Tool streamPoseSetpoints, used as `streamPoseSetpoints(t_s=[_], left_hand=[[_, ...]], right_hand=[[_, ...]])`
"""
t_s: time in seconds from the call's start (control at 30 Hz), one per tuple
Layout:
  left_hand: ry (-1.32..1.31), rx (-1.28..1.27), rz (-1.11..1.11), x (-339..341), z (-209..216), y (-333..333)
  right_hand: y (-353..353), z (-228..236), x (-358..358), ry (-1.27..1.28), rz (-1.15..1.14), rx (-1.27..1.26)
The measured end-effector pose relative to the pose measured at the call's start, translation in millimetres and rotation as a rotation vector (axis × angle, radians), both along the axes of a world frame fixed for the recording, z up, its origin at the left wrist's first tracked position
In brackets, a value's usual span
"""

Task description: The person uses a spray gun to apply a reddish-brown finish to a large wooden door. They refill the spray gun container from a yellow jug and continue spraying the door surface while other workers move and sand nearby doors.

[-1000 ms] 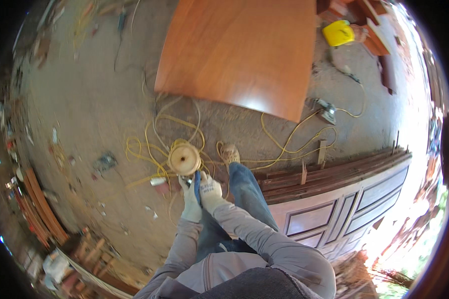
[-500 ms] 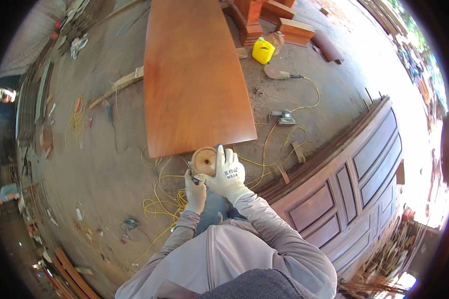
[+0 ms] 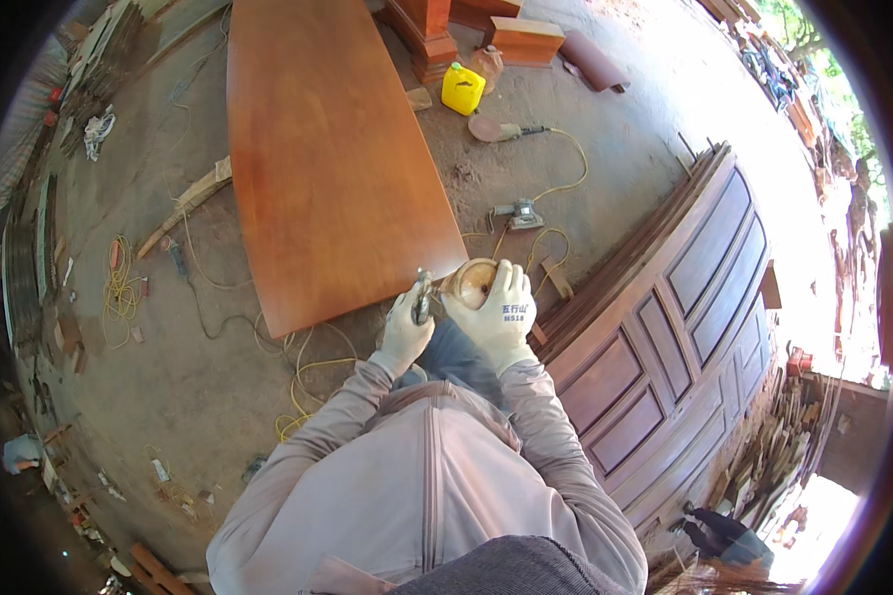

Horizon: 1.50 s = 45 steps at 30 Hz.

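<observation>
Here, the round cup (image 3: pixel 471 282) is up in the person's grasp, above the floor (image 3: pixel 218 372) and just beside the near right corner of the wooden panel (image 3: pixel 337 169). The gloved right hand (image 3: pixel 503 315) is partly open, its fingers bent around the right side of the cup; the gloved left hand (image 3: pixel 404 332) is curled closely about a dark metal tool (image 3: pixel 424 297), just left of it. Whether cup and tool are joined cannot be told.

The cup looks pale, amber-tinted and stiff-walled, probably plastic and light in itself; what it contains, if anything, is not visible, so its weight is uncertain. Its smooth, shiny curve could slip, though gloved fingers likely add some grip. The best hold is probably around the wall with fingers spread, clear of the dark-centred top and without hard squeezing. The tool seems rigid and denser, best supported by a full wrap of the fingers.
</observation>
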<state>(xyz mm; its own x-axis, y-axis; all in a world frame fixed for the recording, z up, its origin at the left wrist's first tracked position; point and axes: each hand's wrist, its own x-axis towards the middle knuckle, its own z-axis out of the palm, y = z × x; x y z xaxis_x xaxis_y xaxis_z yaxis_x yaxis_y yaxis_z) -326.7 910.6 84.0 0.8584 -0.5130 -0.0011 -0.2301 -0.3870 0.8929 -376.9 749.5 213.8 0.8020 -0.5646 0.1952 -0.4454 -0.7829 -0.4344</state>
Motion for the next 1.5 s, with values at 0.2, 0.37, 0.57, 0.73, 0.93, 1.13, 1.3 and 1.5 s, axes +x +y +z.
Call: streamPoseSetpoints(t_s=[0.2,0.37,0.57,0.73,0.93,1.13,1.3,1.5], left_hand=[[0.141,-0.016,-0.268,35.8,-7.3,-114.4],[-0.018,0.072,-0.125,26.8,-27.2,-282.8],[0.185,-0.005,-0.18,11.8,1.0,-429.0],[0.221,0.013,-0.326,53.4,45.6,-498.1],[0.348,-0.137,-0.752,177.6,29.0,-539.6],[0.204,-0.098,-0.69,284.3,13.2,-604.5],[0.173,-0.154,-0.449,360.4,-14.5,-651.0],[0.032,0.048,-0.302,444.3,-27.6,-673.7]], right_hand=[[-100.5,-7.4,-0.1,0.118,-0.229,0.052],[-234.7,-53.9,2.6,0.164,-0.466,-0.021],[-385.0,-25.0,4.2,0.073,-0.419,-0.125],[-464.4,2.1,20.8,0.0,-0.19,-0.218],[-534.1,57.8,80.9,0.045,0.586,-0.096],[-602.6,86.7,190.5,0.486,0.648,-0.178],[-659.1,60.8,315.6,0.731,0.786,-0.259],[-719.3,55.3,435.0,0.304,1.862,-0.895]])
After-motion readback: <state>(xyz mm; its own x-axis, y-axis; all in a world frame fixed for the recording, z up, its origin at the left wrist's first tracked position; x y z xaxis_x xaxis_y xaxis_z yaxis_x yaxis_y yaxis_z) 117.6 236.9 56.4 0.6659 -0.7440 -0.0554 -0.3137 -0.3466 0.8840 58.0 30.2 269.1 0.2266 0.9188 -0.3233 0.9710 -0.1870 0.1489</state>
